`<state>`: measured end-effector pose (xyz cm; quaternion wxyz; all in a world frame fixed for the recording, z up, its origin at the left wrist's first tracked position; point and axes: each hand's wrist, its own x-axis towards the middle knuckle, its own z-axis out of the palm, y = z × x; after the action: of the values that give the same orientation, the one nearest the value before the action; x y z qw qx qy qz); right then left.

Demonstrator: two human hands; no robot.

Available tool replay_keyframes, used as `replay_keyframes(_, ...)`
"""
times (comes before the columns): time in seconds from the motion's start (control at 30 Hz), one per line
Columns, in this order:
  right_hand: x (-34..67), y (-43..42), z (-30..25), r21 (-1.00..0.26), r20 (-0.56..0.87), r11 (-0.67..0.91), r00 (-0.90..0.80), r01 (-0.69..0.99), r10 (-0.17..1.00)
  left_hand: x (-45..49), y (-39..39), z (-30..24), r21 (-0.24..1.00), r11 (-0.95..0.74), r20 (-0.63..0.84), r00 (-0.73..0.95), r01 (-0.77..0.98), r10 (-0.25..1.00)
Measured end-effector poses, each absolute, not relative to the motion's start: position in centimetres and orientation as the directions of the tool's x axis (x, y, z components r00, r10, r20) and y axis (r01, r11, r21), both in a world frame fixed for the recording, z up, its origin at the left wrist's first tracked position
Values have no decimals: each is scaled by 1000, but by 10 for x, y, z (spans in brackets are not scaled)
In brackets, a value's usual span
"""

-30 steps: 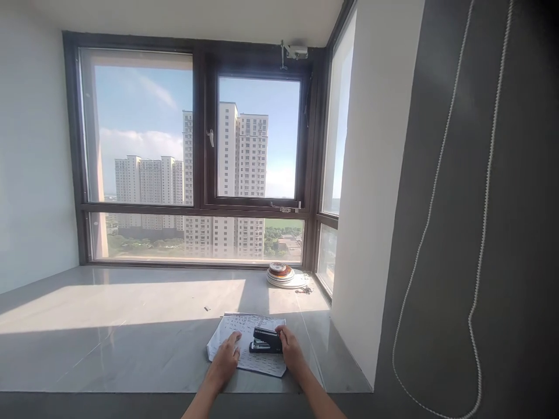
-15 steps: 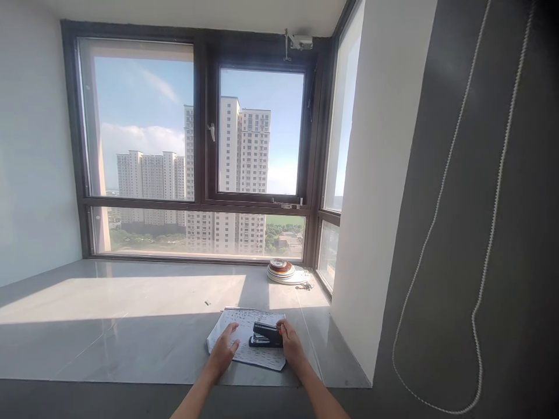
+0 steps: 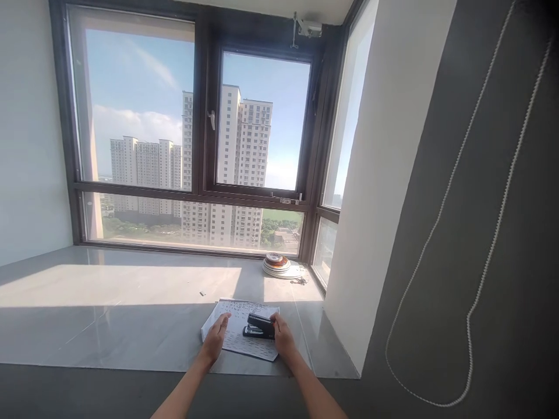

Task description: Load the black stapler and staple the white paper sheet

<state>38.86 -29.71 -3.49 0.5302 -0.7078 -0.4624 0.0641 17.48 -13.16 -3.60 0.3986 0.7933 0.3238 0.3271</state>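
Note:
A black stapler [image 3: 258, 326] lies over sheets of paper [image 3: 244, 347] covered in writing, with its jaws apart and pointing left. My right hand [image 3: 283, 336] grips the stapler's right end, fingers wrapped round it. At the left part of the paper, my left hand [image 3: 215, 338] stretches out its fingers and holds nothing. The paper rests on the grey tiled window sill [image 3: 144, 340]. Part of the sheets is hidden beneath the stapler and my hands.
A stack of round plates or lids [image 3: 276, 267] stands in the corner by the window, a small chain [image 3: 299, 281] beside it. A small staple-like bit [image 3: 202, 294] lies on the sill. A white wall [image 3: 371, 186] and a beaded blind cord [image 3: 469, 343] are on the right.
The view has shifted and tilted slightly. My left hand has drawn its thumb and fingers closer together at the paper. The right hand keeps its hold on the stapler.

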Motion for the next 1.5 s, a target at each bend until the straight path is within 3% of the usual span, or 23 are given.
replay_keyframes(1.5, 379, -297, -31, -830, 304, -58, 538, 555, 786, 157, -138, -22, 847, -448, 242, 542, 286, 804)
